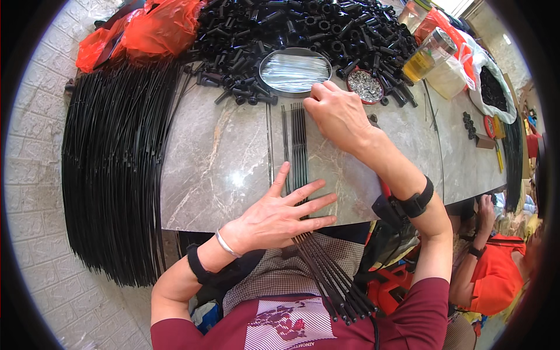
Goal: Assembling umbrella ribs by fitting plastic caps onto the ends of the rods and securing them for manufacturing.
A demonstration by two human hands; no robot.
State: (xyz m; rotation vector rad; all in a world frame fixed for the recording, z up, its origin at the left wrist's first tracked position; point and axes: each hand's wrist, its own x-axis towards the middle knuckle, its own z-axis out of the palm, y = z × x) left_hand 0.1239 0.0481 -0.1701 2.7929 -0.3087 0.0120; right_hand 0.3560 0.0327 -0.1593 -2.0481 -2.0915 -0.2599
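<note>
Several thin black rods lie side by side on the grey marbled tabletop, with one rod set a little apart to the left. Their thicker ends fan out past the table's edge toward my lap. My left hand lies flat across the rods with its fingers spread. At the far tips, my right hand is closed in a pinch; whatever is in its fingers is hidden. Just beyond it sits a round metal dish full of thin silver pins. A red-rimmed dish of small metal bits stands beside it.
A heap of black tubular parts covers the table's far side. Long black rods hang in a thick bundle at the left, near red plastic bags. Right are a jar of yellow liquid, a white sack and another person's arm.
</note>
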